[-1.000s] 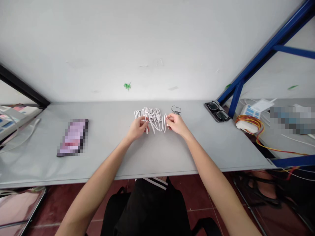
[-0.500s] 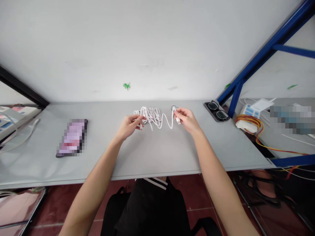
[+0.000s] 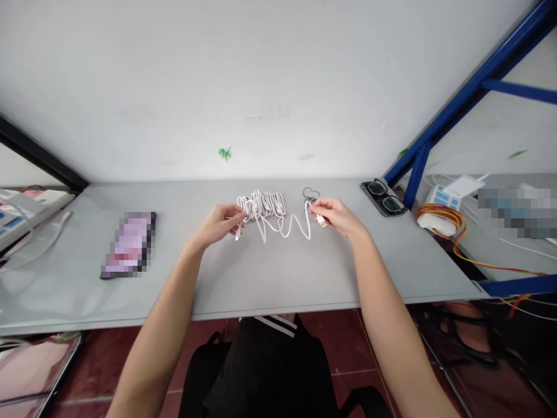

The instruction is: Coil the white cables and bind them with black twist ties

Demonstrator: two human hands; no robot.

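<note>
White cable (image 3: 285, 235) pinched at both ends, waving loosely just in front of the coiled bundle (image 3: 270, 204)!
Left of the bundle, the left hand (image 3: 223, 223) has thumb and fingers closed on one plug end (image 3: 238, 234); right of it, the right hand (image 3: 334, 215) pinches the USB end (image 3: 322, 221). Well left, the phone (image 3: 129, 245) shows a screen pixelated past reading.

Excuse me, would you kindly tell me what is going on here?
Someone holds what looks like one white cable: the left hand has one end, the right hand the end with a USB plug. It runs in loose waves between them. Bundled white cables lie behind it on the table.
</note>
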